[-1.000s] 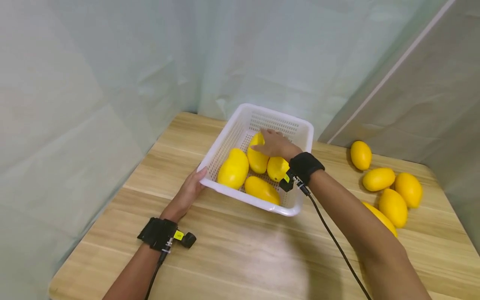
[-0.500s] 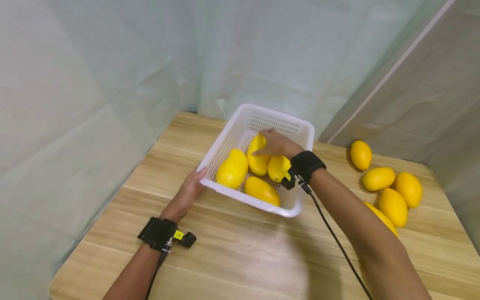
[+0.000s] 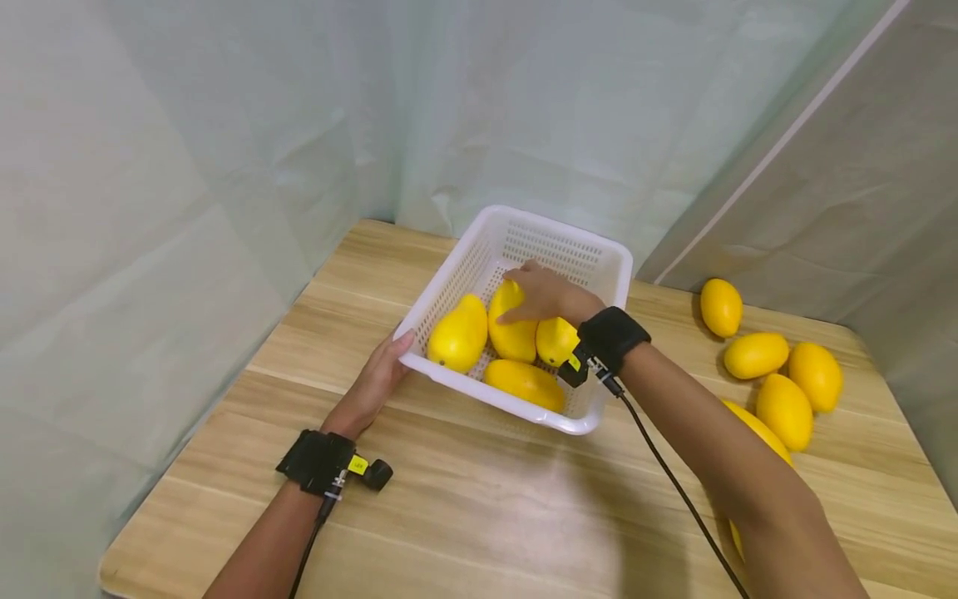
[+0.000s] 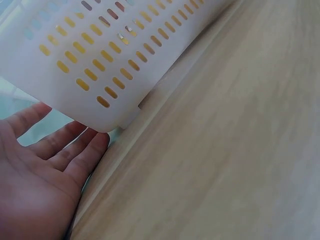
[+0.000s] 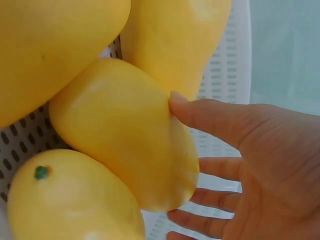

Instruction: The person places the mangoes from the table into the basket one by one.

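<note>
A white perforated plastic basket (image 3: 441, 378) stands on the wooden table with several yellow mangoes in it. My right hand (image 3: 545, 295) reaches inside it and holds one mango (image 3: 511, 337) by its far end. In the right wrist view the thumb lies on one side of this mango (image 5: 120, 135) and the fingers pass behind it. Close beside it are a left mango (image 3: 458, 334), a front mango (image 3: 525, 384) and a right mango (image 3: 555, 339), partly covered by the wrist camera. My left hand (image 3: 380, 378) touches the basket's near left corner with nearly straight fingers.
Several more mangoes (image 3: 784, 412) lie on the table (image 3: 464, 516) to the right, some partly behind my right forearm. Another mango (image 3: 721, 308) sits near the back edge. Pale curtains (image 3: 524, 108) hang behind and beside the table. A black cable (image 3: 666, 474) trails from the right wrist.
My right hand and the mango it holds have shifted slightly toward me and left. The left and front mangoes have moved a little. My left hand stays at the basket corner.
</note>
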### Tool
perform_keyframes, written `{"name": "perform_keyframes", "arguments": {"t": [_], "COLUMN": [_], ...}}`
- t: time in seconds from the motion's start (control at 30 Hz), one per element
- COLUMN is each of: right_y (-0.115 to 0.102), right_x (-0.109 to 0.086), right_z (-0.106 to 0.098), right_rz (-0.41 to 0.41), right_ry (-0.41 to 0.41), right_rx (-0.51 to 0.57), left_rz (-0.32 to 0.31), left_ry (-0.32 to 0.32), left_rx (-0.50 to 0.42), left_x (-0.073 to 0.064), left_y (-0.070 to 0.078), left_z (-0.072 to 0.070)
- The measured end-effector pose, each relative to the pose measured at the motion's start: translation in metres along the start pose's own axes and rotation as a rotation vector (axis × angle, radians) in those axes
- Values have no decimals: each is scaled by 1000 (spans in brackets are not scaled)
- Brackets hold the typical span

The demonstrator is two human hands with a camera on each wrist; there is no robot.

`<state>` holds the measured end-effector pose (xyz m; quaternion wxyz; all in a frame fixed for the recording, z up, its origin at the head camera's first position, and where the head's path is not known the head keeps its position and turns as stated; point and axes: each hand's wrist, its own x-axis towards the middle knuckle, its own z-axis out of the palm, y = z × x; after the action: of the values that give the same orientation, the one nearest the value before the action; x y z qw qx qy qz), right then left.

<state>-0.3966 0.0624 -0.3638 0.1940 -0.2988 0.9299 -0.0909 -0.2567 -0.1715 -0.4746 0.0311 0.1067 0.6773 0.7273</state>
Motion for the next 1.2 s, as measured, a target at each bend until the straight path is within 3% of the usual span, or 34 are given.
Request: {"name": "perform_keyframes", "arguments": {"t": [0.13,0.33,0.6,0.73,0.93,1.2], "right_y": [1,-1,-36,-51,-53,-47], "right_x": [-4,-5,-8,-8,-9,-19], "right_z": [1,6,25,29,30,25], "right_rz": [-54,-99,-172,-179,-173,-220], "right_ry": [25,27,135,97,23,35], "right_rx": [-39,14,-14,-11,-48,-147], "left_rz": [24,31,29,2,15,0], "left_ry": [10,31,42,53,33,45], "left_rx": [15,34,28,34,45,44], "left_x": [2,5,4,2,1,5], "left_y": [-6,-23,-31,-29,-24,-28], "left_z": [-2,-9,-16,-15,-11,-11]}}
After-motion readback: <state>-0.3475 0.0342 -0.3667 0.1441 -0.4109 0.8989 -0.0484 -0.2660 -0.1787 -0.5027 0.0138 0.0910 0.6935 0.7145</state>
